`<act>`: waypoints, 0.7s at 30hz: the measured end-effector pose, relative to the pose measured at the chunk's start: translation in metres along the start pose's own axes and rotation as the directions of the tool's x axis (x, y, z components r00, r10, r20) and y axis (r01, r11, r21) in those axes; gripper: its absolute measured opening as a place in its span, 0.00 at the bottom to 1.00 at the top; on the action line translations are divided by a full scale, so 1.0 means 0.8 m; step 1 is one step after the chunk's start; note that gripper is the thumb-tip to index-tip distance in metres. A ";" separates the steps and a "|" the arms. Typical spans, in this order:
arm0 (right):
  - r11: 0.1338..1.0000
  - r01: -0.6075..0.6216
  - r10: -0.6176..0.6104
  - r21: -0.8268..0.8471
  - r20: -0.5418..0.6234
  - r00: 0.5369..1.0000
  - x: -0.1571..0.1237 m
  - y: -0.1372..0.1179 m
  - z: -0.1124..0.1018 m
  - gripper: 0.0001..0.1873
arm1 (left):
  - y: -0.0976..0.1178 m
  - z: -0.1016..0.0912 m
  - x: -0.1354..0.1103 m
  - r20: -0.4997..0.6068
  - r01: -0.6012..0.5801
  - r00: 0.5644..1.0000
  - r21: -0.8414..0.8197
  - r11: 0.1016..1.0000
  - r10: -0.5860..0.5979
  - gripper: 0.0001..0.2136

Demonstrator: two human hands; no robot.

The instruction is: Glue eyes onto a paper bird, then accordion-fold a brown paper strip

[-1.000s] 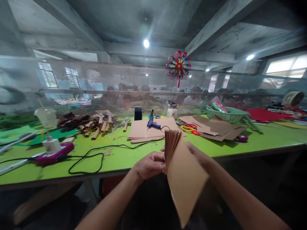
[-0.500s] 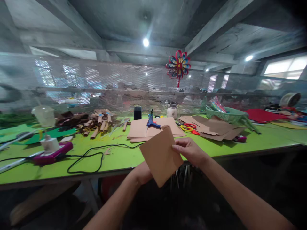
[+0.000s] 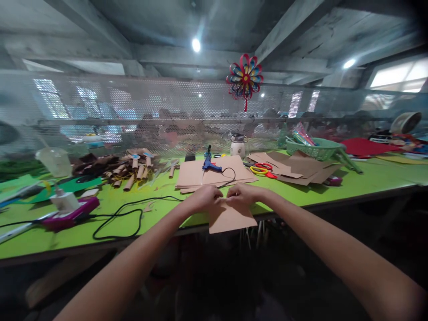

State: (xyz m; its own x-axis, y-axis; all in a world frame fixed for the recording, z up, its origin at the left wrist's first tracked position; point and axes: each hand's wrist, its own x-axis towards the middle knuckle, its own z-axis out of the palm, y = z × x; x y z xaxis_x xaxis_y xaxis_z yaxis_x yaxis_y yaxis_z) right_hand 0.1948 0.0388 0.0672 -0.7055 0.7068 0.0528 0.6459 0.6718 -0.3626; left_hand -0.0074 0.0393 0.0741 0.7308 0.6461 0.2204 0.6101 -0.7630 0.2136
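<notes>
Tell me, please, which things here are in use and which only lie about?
In use: brown sheet, held at its top edge by left hand and right hand.
Lying about: paper stack, glue gun, scissors, green basket, paper rolls.

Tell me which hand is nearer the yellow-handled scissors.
Right. Both hands pinch the brown paper at the table edge. The right hand lies just left of the scissors, nearer the person. The left hand is farther left again.
</notes>
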 end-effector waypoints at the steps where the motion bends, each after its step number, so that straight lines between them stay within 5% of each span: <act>1: 1.000 0.015 -0.015 -0.025 -0.021 1.000 0.003 0.002 0.002 0.15 | -0.002 0.006 0.002 0.021 -0.008 1.000 0.019 1.000 0.007 0.12; 7: 0.988 0.081 -0.106 -0.133 -0.194 0.975 -0.002 0.004 0.026 0.15 | -0.011 0.019 -0.007 -0.040 0.018 0.999 -0.002 1.000 -0.018 0.12; 14: 0.978 0.031 -0.126 -0.207 -0.465 0.876 -0.008 0.008 0.056 0.13 | -0.015 0.031 -0.016 -0.092 0.092 0.991 -0.086 0.992 -0.099 0.11; 21: 0.951 0.031 -0.172 -0.306 -0.446 0.878 -0.008 0.011 0.058 0.15 | -0.020 0.041 -0.015 -0.177 0.044 0.983 0.004 0.999 -0.042 0.08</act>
State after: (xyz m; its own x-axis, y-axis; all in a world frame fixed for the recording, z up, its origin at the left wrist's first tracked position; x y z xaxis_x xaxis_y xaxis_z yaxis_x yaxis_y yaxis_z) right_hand 0.1916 0.0296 0.0204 -0.6005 0.6043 0.5237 0.6824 0.7287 -0.0584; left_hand -0.0161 0.0431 0.0367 0.6384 0.6715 0.3763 0.6429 -0.7340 0.2190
